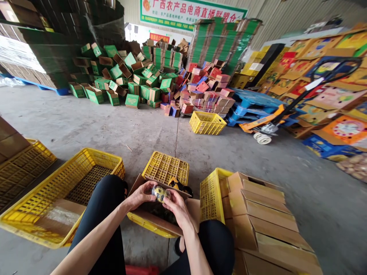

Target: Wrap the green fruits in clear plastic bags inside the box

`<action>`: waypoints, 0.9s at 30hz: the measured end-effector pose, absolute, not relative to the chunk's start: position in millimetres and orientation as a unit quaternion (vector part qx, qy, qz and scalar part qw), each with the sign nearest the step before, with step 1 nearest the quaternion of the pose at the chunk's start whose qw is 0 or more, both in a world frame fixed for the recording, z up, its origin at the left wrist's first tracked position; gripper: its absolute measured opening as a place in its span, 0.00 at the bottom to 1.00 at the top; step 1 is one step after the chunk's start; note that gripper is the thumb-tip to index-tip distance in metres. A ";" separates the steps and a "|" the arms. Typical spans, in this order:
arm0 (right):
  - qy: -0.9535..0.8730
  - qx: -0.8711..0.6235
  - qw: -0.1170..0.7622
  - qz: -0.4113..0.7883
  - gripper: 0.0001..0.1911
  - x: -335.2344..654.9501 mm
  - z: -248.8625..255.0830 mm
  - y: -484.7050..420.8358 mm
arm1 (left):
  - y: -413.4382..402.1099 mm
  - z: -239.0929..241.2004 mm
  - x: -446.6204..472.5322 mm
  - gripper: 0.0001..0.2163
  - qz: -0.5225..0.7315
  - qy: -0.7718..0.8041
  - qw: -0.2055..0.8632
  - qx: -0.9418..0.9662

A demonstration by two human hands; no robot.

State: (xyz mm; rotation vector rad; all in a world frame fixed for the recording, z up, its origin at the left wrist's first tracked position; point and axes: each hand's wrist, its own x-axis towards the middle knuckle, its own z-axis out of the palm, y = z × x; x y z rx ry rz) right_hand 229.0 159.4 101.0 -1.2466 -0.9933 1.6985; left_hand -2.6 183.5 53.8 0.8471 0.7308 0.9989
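Both my hands meet over a yellow crate (149,225) between my knees. My left hand (142,195) and my right hand (177,208) are closed around a small round yellowish fruit with a dark patterned wrap (159,193), fingers pinching it from either side. An upturned yellow crate (166,168) lies just beyond them, with a brown cardboard sheet (160,221) under my hands. What lies in the crate under the hands is dark and hard to make out.
A large yellow crate (69,187) with cardboard in it stands at my left, another (25,160) further left. Stacked flat brown cartons (266,221) fill a crate at my right. Ahead lie piles of green and red boxes (137,80), a yellow basket (207,123), blue pallets and a pallet jack (266,126).
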 end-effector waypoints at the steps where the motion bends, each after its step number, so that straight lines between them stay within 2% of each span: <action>1: -0.395 -0.491 0.399 0.665 0.32 229.2 101.7 159.7 | 183.8 52.7 -2.2 0.32 0.456 0.332 0.732 0.382; 5: -0.427 -0.499 0.417 0.629 0.30 229.7 101.7 161.9 | 184.7 50.4 -1.2 0.34 0.453 0.323 0.746 0.366; 13: -0.445 -0.509 0.429 0.598 0.29 230.5 88.2 165.7 | 182.8 52.8 -7.4 0.30 0.390 0.377 0.792 0.282; 21: -0.541 -0.497 0.405 0.545 0.22 228.1 90.0 166.3 | 182.5 54.4 -6.5 0.38 0.323 0.400 0.817 0.260; 27: -0.585 -0.481 0.385 0.528 0.20 223.9 92.8 162.5 | 182.3 59.9 -7.2 0.31 0.325 0.399 0.811 0.276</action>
